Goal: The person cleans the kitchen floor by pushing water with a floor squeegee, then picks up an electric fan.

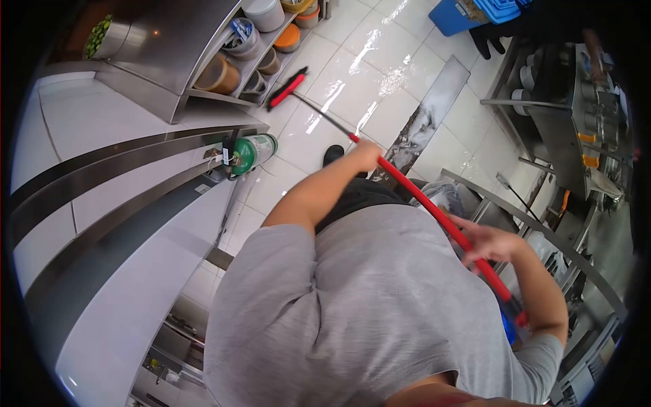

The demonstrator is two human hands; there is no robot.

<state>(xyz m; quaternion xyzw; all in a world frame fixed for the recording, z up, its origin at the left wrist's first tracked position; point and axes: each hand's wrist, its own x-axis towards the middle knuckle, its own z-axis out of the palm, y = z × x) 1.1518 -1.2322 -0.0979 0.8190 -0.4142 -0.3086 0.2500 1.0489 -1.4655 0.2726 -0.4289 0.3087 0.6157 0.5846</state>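
Observation:
A long-handled broom (424, 198) with a red pole runs diagonally across the front of my body. Its red head with black bristles rests on the wet tiled floor (352, 74), beside the foot of a steel shelf. My left hand (367, 155) is wrapped round the upper-middle of the pole in view. Lower down, near the pole's black and red end, my right hand (491, 243) loosely holds it, with some fingers spread and slightly blurred. My black shoe (333, 154) shows on the tiles below my left forearm.
A steel shelf (203, 85) with several tubs stands ahead left, and a green cylinder (254, 153) below it. A wet floor channel (434, 115) crosses ahead. At top right are a blue container (458, 17) and another person's dark shoe (483, 44). Steel racks (542, 136) line the right.

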